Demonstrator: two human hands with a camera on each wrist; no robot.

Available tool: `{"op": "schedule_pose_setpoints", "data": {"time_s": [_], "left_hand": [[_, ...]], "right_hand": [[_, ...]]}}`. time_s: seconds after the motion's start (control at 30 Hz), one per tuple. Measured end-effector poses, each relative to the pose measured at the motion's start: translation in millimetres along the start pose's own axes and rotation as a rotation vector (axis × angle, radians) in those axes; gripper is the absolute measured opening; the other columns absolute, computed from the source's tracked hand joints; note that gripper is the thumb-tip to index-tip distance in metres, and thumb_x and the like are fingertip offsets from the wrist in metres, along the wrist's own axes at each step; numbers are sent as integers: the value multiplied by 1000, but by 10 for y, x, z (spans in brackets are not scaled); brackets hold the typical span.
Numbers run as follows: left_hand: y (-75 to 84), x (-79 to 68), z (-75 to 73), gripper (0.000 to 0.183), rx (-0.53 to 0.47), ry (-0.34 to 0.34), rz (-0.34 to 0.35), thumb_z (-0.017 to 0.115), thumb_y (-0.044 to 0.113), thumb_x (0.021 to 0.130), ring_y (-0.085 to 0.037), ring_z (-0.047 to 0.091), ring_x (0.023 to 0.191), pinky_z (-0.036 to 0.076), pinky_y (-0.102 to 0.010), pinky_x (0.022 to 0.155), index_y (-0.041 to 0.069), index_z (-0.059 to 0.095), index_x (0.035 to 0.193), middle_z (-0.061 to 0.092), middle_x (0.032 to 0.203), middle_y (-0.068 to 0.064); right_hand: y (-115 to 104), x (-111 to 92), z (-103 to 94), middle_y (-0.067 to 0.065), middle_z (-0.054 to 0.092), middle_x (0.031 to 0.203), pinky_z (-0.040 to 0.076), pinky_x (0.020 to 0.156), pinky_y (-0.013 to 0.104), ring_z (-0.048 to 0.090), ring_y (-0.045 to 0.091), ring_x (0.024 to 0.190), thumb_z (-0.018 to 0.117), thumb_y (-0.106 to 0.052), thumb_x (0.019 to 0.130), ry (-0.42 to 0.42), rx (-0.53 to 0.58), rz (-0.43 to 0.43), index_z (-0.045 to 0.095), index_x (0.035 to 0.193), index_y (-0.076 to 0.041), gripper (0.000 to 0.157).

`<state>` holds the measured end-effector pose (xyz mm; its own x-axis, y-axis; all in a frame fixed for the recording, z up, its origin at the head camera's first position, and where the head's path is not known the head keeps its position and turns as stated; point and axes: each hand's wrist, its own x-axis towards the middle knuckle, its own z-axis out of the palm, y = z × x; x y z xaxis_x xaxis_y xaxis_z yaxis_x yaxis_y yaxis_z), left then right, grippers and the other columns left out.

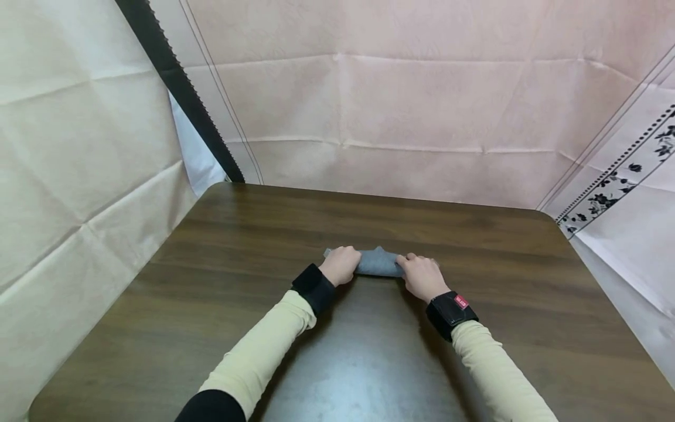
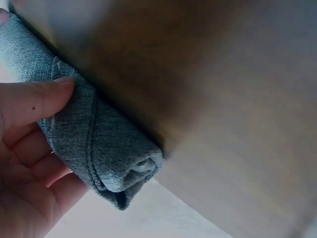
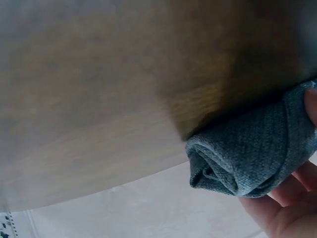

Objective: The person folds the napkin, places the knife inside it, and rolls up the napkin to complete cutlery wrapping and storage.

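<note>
A grey-blue cloth (image 1: 378, 262), rolled into a short thick bundle, lies crosswise on the table between both hands. Its left part is gripped by my left hand (image 1: 340, 265); in the left wrist view the thumb (image 2: 47, 99) presses the top while the other fingers curl beneath. At the other side my right hand (image 1: 423, 277) holds the roll, with fingers (image 3: 277, 206) under it in the right wrist view. Stitched seams and spiral-folded ends show on the cloth (image 2: 116, 144). A small peak of fabric rises midway along its far edge.
The brown wood-grain table (image 1: 253, 234) has rounded far corners. Pale creased sheets (image 1: 411, 105) hang behind it and to the left, one with a black strip (image 1: 181, 88). A floral-bordered sheet (image 1: 606, 196) hangs at the right. Both wrists wear black bands (image 1: 313, 288).
</note>
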<state>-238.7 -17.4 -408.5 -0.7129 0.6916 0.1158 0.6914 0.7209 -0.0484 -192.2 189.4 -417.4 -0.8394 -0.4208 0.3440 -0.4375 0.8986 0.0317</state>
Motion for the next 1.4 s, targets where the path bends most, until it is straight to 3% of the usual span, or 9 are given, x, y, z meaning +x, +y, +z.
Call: {"op": "schedule_pose_setpoints", "data": {"time_s": [0.27,0.47,0.67,0.83,0.93,1.03,1.13,1.23,1.4], "left_hand": [[-127,138,100,8,-71,24,-124,64,-2,78,-25,61,73,49,-34,65,5,67,80,64,79,-10],[-188,140,141,10,-83,23,-99,66,-2,75,-26,61,75,49,-35,65,4,67,83,64,82,-11],[-222,122,-44,20,-213,-121,-80,60,-4,76,-20,57,77,44,-31,67,6,67,91,63,90,-8],[-340,57,-220,35,-430,-302,-65,53,-6,79,-19,47,82,39,-29,71,7,54,112,56,102,-8],[-409,7,-265,36,-580,-389,-34,55,-4,80,-20,47,91,39,-31,79,6,50,113,52,109,-10],[-453,-21,-297,33,-711,-471,-17,58,-2,80,-23,45,111,37,-35,92,4,51,112,49,121,-12],[-480,-17,-290,29,-787,-522,-10,57,-1,81,-22,44,112,37,-34,92,2,54,110,50,120,-12],[-480,-4,-251,25,-713,-478,-10,57,2,82,-19,49,98,40,-30,83,3,59,107,56,108,-9],[-393,0,-199,21,-473,-278,-31,56,6,85,-18,54,87,44,-30,76,7,64,105,61,99,-7]], "right_hand": [[52,184,177,12,59,77,47,56,45,61,32,66,75,-3,66,2,41,45,62,94,-5,30],[69,218,201,12,61,81,48,59,45,61,32,70,77,-5,66,2,64,47,61,96,-5,33],[181,199,54,10,64,84,48,62,41,61,27,71,72,-6,73,-128,161,1,60,100,-6,30],[242,150,-219,8,63,92,45,70,38,57,17,76,63,-11,85,-344,358,-34,57,114,-3,30],[282,122,-328,9,61,102,44,76,39,55,17,84,57,-13,89,-455,483,-30,54,119,-3,31],[322,118,-369,14,59,111,42,82,42,55,25,97,54,-12,91,-512,580,-19,54,119,-3,29],[357,115,-327,17,57,113,43,82,42,54,28,101,54,-11,91,-512,625,-3,55,116,0,27],[375,110,-229,14,61,105,44,78,40,56,25,93,55,-11,90,-456,596,19,60,110,1,24],[337,124,-111,9,65,88,46,72,39,59,22,81,58,-11,87,-306,395,33,65,96,-2,15]]}}
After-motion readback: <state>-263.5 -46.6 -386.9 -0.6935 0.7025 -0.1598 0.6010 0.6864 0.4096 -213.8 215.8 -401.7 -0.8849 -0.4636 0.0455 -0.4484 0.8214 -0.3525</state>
